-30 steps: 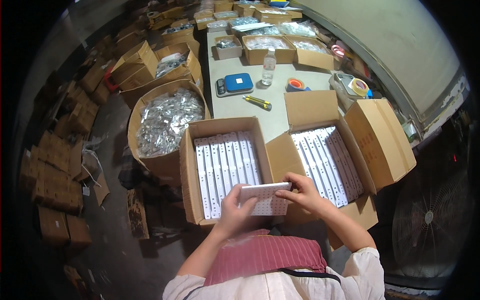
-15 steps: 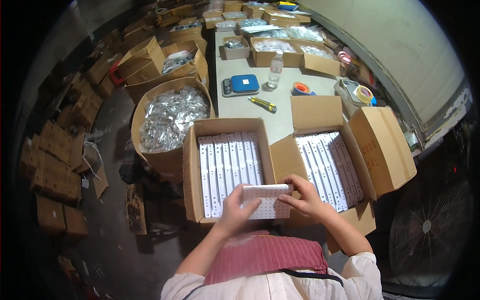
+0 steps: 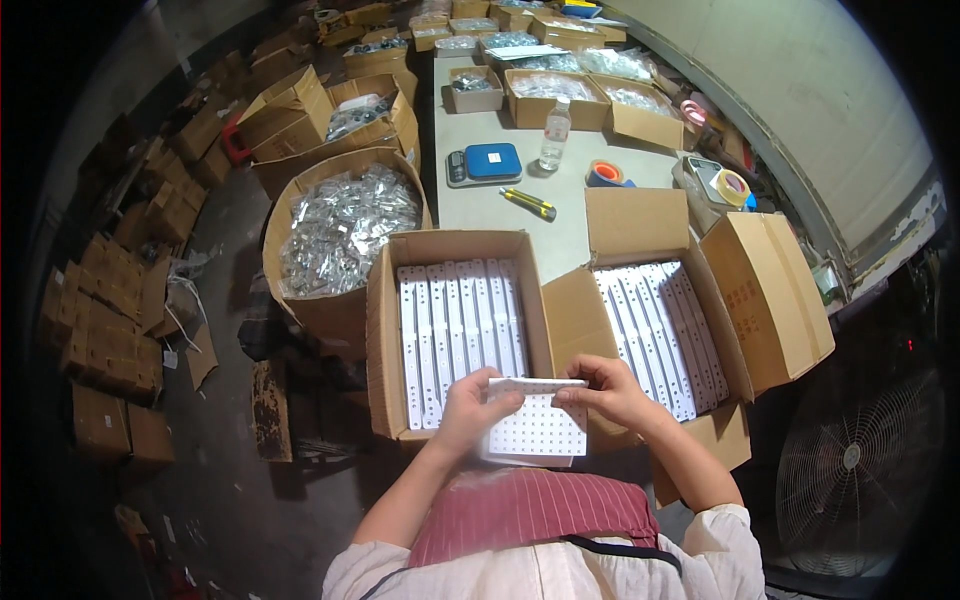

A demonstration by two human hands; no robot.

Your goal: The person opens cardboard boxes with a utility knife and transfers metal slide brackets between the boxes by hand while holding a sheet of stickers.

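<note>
Several thin white sheets (image 3: 540, 428), printed with rows of small dark marks, are held in front of my body. My left hand (image 3: 468, 412) is closed on their left edge, its thumb lying across the front. On the right, my right hand (image 3: 608, 396) pinches the top right corner between thumb and fingers. Just beyond my hands stands an open carton (image 3: 537, 310) packed with upright white strips (image 3: 462, 335) dotted with dark holes. A second carton (image 3: 637, 222) beside it, flaps spread, is filled with similar white strips (image 3: 655, 335).
On the table (image 3: 475, 208) lie a blue-topped scale (image 3: 493, 161), a yellow cutter (image 3: 528, 204), a clear bottle (image 3: 555, 135) and a tape roll (image 3: 604, 173). A big carton of bagged parts (image 3: 350, 230) stands left. A fan (image 3: 851, 457) is at right.
The sheets have come down slightly and opened out, with a lower sheet now showing beneath the marked one. Both hands have shifted a little and keep hold.
</note>
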